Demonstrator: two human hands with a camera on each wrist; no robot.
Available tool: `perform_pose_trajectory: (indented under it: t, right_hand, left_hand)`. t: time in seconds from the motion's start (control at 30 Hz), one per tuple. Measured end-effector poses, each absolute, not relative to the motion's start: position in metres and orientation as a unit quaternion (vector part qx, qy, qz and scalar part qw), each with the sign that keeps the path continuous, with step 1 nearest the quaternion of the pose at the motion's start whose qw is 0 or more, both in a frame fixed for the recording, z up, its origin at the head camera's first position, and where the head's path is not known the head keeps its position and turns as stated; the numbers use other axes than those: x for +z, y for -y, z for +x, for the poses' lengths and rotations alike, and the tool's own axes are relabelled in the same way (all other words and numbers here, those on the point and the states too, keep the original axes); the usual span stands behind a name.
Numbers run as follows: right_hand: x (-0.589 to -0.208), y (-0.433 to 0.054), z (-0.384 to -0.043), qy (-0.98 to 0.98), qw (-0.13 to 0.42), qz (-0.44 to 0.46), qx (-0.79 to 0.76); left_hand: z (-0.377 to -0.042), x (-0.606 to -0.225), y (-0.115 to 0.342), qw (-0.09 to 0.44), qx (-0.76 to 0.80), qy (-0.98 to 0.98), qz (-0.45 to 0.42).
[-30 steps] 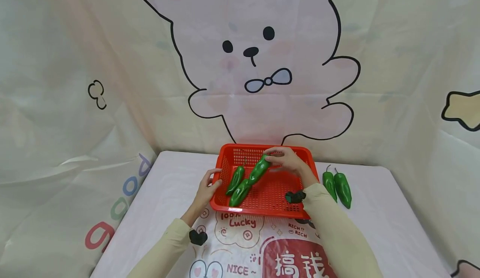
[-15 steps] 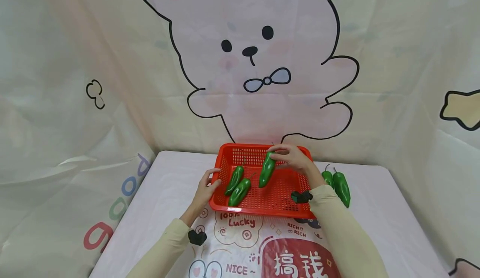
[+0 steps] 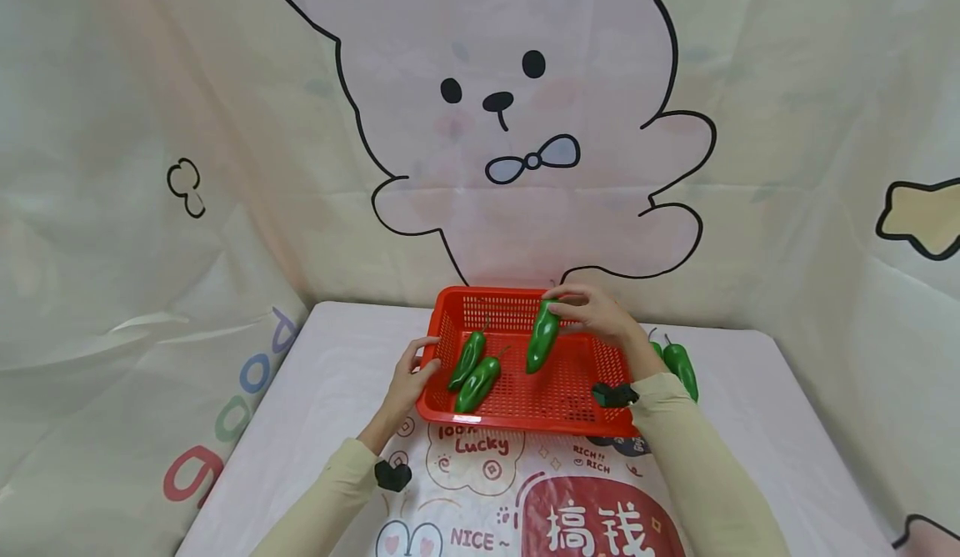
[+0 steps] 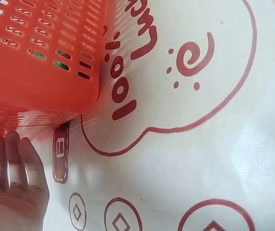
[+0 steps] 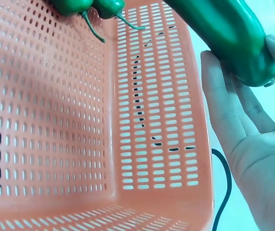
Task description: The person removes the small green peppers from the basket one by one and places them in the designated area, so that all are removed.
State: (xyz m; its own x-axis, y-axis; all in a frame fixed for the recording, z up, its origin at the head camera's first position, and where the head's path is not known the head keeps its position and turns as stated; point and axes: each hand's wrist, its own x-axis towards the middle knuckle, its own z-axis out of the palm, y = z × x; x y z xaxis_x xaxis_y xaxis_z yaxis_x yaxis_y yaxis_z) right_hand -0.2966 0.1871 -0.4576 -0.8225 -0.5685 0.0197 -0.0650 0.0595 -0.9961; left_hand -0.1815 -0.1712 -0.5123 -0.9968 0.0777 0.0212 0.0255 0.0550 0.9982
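In the head view my right hand [image 3: 596,317] pinches a green pepper [image 3: 543,338] near its stem end, with the tip hanging down over the red plastic basket [image 3: 525,429]. The right wrist view shows the thumb and fingers around the end of this pepper [image 5: 233,38]. My left hand [image 3: 405,378] is at the basket's left side; in the left wrist view its straight fingers [image 4: 17,159] touch the outer wall. Two green peppers lie in the basket's left half, one farther back [image 3: 468,360] and one nearer [image 3: 477,384].
To the right of the basket, two more green peppers [image 3: 680,367] lie on the white table [image 3: 757,424], partly hidden by the right forearm. A printed cloth [image 3: 480,490] covers the table in front. Behind stands a wall sheet [image 3: 525,223] with a cartoon bear.
The right hand has lifted its pepper away from the nearer pepper in the basket and shifted slightly right; the pepper now hangs more upright. The left hand stays at the basket's side.
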Motion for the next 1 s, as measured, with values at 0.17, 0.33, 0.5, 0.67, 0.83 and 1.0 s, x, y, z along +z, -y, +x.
perform_pose_trajectory:
  t: [0.17, 0.33, 0.5, 0.67, 0.83, 1.0]
  right_hand:
    - [-0.455, -0.195, -0.293, -0.705, 0.185, -0.222, -0.648]
    - [-0.454, -0.206, -0.29, -0.721, 0.165, -0.217, -0.637]
    - [-0.452, -0.219, -0.285, -0.728, 0.158, -0.197, -0.638]
    - [-0.449, -0.231, -0.28, -0.727, 0.149, -0.177, -0.646]
    - [-0.448, -0.241, -0.275, -0.724, 0.144, -0.172, -0.652]
    - [-0.452, -0.25, -0.271, -0.731, 0.143, -0.175, -0.644]
  left_hand:
    - [-0.181, -0.511, 0.171, 0.021, 0.687, -0.725, 0.038]
    - [-0.18, -0.51, 0.171, 0.022, 0.687, -0.725, 0.036]
    - [-0.181, -0.511, 0.171, 0.019, 0.685, -0.727, 0.034]
    - [-0.181, -0.511, 0.171, 0.018, 0.686, -0.726, 0.038]
    - [-0.18, -0.511, 0.171, 0.019, 0.685, -0.727, 0.034]
    - [-0.181, -0.512, 0.17, 0.02, 0.688, -0.724, 0.03]
